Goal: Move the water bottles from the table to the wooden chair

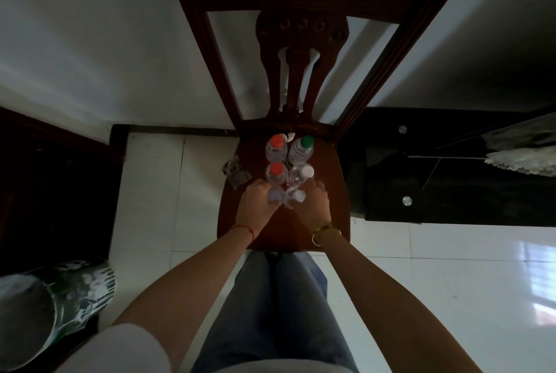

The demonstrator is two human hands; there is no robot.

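Note:
A dark wooden chair (pixel 328 192) stands below me, its seat holding several clear water bottles. At the back stand a red-capped bottle (pixel 276 145) and a green-capped bottle (pixel 304 146). In front of them are a second red-capped bottle (pixel 277 171) and a white-capped bottle (pixel 302 174). My left hand (pixel 255 205) is closed around a pale-capped bottle (pixel 275 195) on the seat. My right hand (pixel 313 204) grips another white-capped bottle (pixel 296 198) beside it. Both held bottles stand upright, close together.
A small dark packet (pixel 236 172) lies at the seat's left edge. A black glass table (pixel 451 168) sits to the right, a dark cabinet (pixel 45 192) to the left, and a bag-lined green bin (pixel 54 306) at lower left. White floor tiles (pixel 451 282) surround the chair.

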